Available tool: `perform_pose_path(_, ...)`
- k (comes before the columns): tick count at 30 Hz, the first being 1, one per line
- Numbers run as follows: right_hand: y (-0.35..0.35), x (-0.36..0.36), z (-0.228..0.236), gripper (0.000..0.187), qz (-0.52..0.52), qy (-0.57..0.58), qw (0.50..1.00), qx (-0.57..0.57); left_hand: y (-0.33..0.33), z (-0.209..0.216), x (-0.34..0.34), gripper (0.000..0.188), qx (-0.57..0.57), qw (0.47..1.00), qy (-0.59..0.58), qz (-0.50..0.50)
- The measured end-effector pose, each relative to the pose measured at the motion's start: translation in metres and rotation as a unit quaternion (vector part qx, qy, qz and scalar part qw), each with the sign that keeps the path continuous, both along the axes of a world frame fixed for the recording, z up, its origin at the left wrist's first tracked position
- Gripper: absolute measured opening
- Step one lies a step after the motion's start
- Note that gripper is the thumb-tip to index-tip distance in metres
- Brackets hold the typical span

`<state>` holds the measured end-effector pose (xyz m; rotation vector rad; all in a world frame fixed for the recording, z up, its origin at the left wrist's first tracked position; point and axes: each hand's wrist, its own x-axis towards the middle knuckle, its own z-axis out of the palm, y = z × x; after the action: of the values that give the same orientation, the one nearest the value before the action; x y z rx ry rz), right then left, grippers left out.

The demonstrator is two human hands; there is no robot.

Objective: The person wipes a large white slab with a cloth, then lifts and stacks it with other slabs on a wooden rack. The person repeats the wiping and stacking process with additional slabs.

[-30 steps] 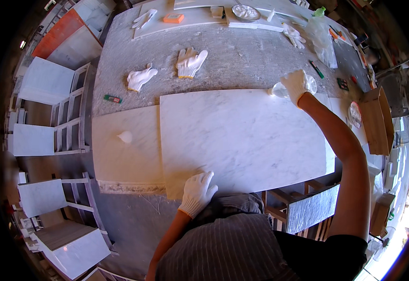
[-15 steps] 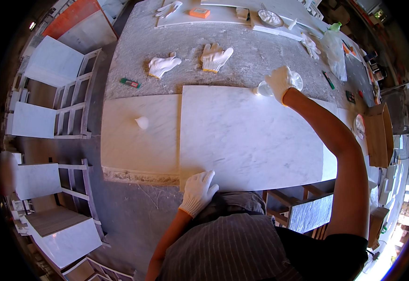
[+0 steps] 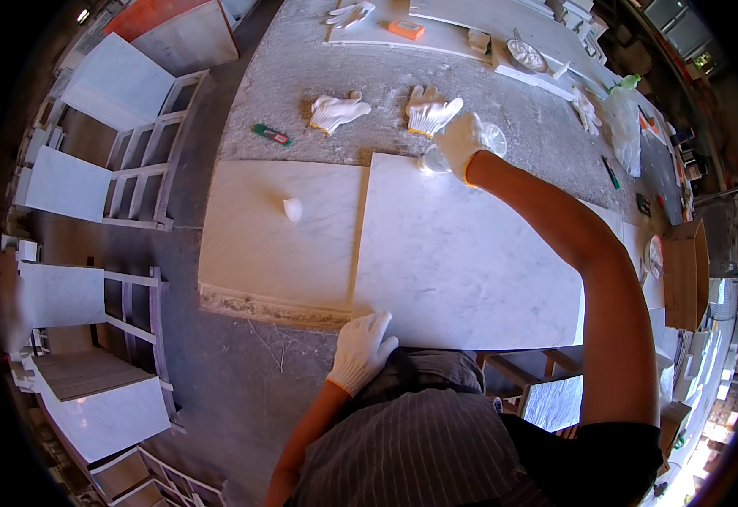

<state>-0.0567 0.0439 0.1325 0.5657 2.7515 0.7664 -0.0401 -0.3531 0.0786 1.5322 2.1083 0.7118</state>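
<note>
My right hand [image 3: 462, 145], in a white knit glove, is closed round a clear bottle [image 3: 494, 138]. The bottle lies tilted over the far edge of a large white marble slab [image 3: 470, 253], its narrower end toward the left; my fingers hide its middle. At the slab's near left corner rests my gloved left hand [image 3: 362, 351], thumb apart from the fingers, holding nothing that shows. Left of the slab lies a lower white stone piece [image 3: 276, 245] with a rough front edge. A small white teardrop-shaped piece [image 3: 293, 209] sits on it.
Beyond the slabs lie two white gloves [image 3: 339, 111] [image 3: 432, 110] and a green utility knife [image 3: 272, 134]. An orange block [image 3: 406, 30] and a bowl [image 3: 527, 57] stand farther back. A cardboard box [image 3: 684, 275] is at right; wooden racks [image 3: 139, 198] with slabs line the left.
My right hand has travelled left along the slab's far edge with the bottle. The whole view has shifted and turned slightly. My left hand stays near the slab's corner.
</note>
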Motion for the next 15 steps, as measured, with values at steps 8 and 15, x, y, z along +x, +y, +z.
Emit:
perform_pose_path(8, -0.04, -0.066, 0.016, 0.027, -0.075, 0.055, 0.994, 0.052, -0.009, 0.0, -0.009, 0.045, 0.002, 1.0, -0.022, 0.012)
perform_pose_path(15, -0.079, -0.061, 0.064, 0.056, -0.075, 0.137, 0.982, -0.103, -0.018, -0.001, -0.015, 0.046, 0.023, 0.999, -0.008, 0.038)
